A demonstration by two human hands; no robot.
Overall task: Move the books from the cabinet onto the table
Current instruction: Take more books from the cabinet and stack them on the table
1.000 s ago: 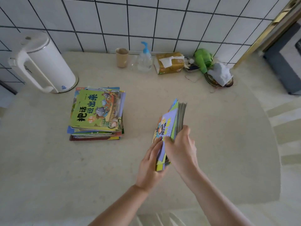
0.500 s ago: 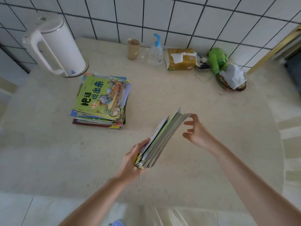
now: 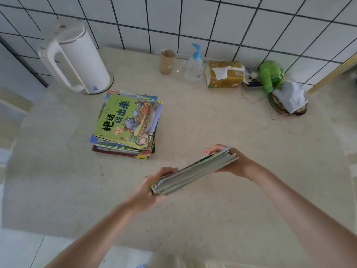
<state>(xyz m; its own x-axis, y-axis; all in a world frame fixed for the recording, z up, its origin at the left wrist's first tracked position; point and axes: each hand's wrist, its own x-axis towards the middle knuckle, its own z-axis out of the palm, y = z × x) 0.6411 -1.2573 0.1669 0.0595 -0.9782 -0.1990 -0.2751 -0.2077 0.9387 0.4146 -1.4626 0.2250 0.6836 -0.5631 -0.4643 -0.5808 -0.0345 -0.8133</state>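
Already, part of the task is judged done: a stack of picture books (image 3: 126,125) is laid flat on the table (image 3: 222,132), just at five o'clock of the white kettle (image 3: 77,55), with a green cover on top. A second bundle of books (image 3: 195,171) is not yet set down; it is held above the table, tilted, at four o'clock of the stack and apart from it. The cabinet is not shown, so what is left there cannot be told.

The bundle's near lower end is gripped by the left hand (image 3: 152,188), fingers curled over the top edge and thumb hidden beneath. Its far raised end is held by the right hand (image 3: 231,161), fingers wrapped round the upper corner, palm underneath. Both forearms are stretched forward from six o'clock.

Farther right, along the wall at twelve to two o'clock, a paper cup (image 3: 167,60), a pump bottle (image 3: 194,66) and a tissue pack (image 3: 224,76) are seen.
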